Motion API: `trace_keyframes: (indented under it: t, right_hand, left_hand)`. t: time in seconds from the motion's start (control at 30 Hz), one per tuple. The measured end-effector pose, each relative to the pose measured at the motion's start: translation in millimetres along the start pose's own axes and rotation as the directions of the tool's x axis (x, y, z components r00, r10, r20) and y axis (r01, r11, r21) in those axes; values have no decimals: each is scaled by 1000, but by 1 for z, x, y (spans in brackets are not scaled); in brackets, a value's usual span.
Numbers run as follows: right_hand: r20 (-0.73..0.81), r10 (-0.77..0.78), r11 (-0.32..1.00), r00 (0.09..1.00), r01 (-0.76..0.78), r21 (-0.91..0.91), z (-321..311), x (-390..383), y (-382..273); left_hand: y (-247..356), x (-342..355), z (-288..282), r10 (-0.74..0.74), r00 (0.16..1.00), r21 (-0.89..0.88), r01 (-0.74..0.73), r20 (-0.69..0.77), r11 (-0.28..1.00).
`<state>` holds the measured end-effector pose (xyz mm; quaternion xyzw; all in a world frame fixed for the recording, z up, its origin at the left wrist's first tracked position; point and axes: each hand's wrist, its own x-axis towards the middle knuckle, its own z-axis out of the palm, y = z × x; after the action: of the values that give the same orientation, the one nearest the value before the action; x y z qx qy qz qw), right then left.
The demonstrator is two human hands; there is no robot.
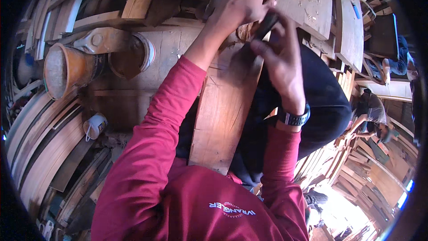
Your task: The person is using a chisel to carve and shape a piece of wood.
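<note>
Both hands work at the far end of a plank [225,107]: the left hand [240,4] grips its end, the right hand [278,56] holds a dark tool [266,24].

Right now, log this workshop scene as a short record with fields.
Setting: woodworking shop, stacked timber around
Left hand: pressed on the far end of the wooden plank
Right hand: gripping a dark tool at the plank's far end
Plank: resting across the lap, running away from the person
Wrist: black watch on the right
Nearby: orange bucket, white jug
</note>
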<state>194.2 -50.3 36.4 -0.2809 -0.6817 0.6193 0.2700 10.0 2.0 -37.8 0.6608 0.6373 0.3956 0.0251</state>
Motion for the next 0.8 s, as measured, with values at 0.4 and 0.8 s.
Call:
trace_keyframes:
  t: [0.4,0.8]
  right_hand:
    - [186,139,990,973,-135,-37,3,-19,5]
    - [148,60,995,987,-71,71,11,-19,-6]
  left_hand:
    - [-9,-7,20,-16,999,-12,16,-50,1000]
    - [38,1,-45,-223,967,90,213,121,973]
